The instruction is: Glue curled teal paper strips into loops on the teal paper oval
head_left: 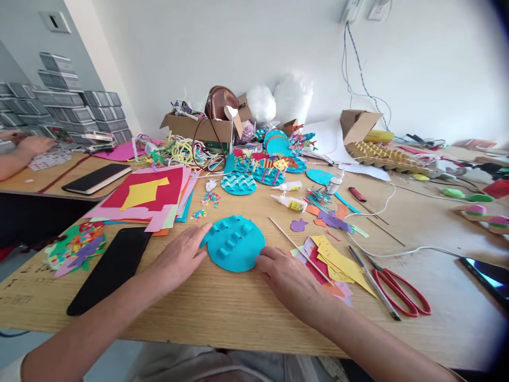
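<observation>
The left hand (pixel 183 253), fingers partly spread, touches the blue paper disc (pixel 242 257) at its left edge; the right hand (pixel 284 271), fingers curled, meets its right rim (whether either pinches is unclear). The disc lies between them on the tabletop (pixel 191 329), probably light and bendable, its raised wavy strips (pixel 227 247) crushable, so the flat rim suits holding best.

Left grip (pixel 186 251) and right grip (pixel 289 277) are resting at opposite edges of a blue disc (pixel 238 260) bearing wavy strips (pixel 227 245); red-handled scissors (pixel 404 295) are lying beside a pen (pixel 375 283) on the tabletop (pixel 199 313).
</observation>
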The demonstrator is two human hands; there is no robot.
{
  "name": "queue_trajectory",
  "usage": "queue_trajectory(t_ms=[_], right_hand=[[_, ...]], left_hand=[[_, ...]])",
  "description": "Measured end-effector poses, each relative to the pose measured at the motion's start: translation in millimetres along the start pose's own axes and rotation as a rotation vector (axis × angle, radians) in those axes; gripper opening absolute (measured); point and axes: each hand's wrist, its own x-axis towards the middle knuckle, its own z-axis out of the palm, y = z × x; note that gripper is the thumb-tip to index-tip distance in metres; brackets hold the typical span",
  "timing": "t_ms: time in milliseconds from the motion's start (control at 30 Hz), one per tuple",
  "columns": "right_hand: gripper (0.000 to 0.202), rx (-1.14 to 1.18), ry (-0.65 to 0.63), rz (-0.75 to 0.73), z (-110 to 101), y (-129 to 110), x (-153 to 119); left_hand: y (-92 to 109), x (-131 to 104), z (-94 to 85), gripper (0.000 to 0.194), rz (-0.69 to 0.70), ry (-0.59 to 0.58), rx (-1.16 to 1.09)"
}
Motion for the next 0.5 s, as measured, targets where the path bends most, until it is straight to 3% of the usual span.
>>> queue_trajectory(t_ms=[267,500], right_hand=[[0.019,-0.006,0.093,0.025,-10,15,1],[0.019,0.019,0.224,-0.098,-38,28,31]], left_hand=[[0,-8,7.8,0.054,-0.03,-0.001,-0.011],[-3,-13,16.1,0.056,0.016,-0.069,0.285]])
